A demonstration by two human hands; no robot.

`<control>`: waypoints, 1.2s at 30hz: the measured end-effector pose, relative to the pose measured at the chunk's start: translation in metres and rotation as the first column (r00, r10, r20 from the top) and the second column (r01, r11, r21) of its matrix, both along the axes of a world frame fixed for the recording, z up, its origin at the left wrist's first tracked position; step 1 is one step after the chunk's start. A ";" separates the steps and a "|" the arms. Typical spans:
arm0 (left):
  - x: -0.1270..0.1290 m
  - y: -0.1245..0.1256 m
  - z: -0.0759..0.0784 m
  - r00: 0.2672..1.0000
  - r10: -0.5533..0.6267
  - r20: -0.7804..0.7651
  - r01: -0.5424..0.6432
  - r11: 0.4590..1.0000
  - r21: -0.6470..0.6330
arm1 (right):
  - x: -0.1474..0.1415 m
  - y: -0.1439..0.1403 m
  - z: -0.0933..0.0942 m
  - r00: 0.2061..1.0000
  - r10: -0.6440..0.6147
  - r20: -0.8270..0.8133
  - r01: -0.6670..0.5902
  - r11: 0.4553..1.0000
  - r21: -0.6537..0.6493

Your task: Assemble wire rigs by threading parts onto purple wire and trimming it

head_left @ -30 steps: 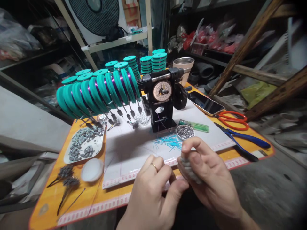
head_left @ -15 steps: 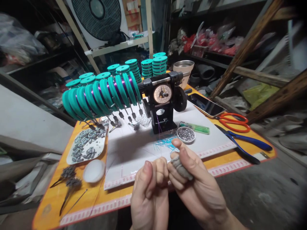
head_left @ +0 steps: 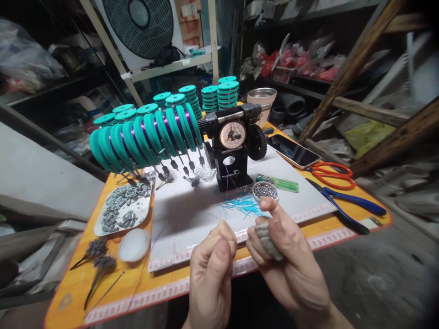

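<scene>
My left hand (head_left: 212, 269) is closed, fingers curled and thumb pressed over them, in front of the white board (head_left: 192, 228). My right hand (head_left: 290, 260) is closed too, with a grey wrap (head_left: 269, 240) around its curled fingers. A small gap separates the hands, and whatever is pinched in them is too fine or hidden to see. Thin purple line (head_left: 227, 176) runs down the front of a black hand-cranked winder (head_left: 233, 151) toward my left hand. On its shaft sits a row of teal foam spools (head_left: 146, 137) wound with purple line, small grey weights (head_left: 174, 164) hanging beneath.
Around the hands lie blue tube pieces (head_left: 242, 205), a dish of tiny metal parts (head_left: 265, 191), a green lighter (head_left: 277, 183), blue-handled pliers (head_left: 356, 203), orange scissors (head_left: 338, 176) and a phone (head_left: 293, 150). A tray of weights (head_left: 148, 212) is left; stacked spools (head_left: 228, 93) stand behind.
My hands have moved apart, the right one slightly to the right. My left hand has turned, its thumb now lying across the front. The winder and spools have not moved.
</scene>
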State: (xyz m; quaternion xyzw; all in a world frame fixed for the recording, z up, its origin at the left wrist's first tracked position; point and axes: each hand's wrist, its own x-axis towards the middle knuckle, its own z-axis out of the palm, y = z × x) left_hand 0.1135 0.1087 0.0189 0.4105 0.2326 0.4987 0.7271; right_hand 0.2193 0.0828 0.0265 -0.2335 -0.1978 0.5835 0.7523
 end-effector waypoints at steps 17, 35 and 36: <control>-0.005 0.000 -0.009 0.935 0.293 -0.201 -0.170 0.866 0.470 | 0.001 -0.006 -0.007 0.963 -0.114 0.245 0.081 0.987 0.140; -0.008 0.002 -0.013 0.867 0.441 -0.235 -0.166 0.698 0.696 | -0.002 -0.012 -0.011 0.914 -0.169 0.369 0.164 0.985 0.047; -0.008 0.002 -0.014 0.857 0.456 -0.239 -0.168 0.686 0.708 | -0.001 -0.012 -0.012 0.901 -0.171 0.398 0.156 0.985 0.069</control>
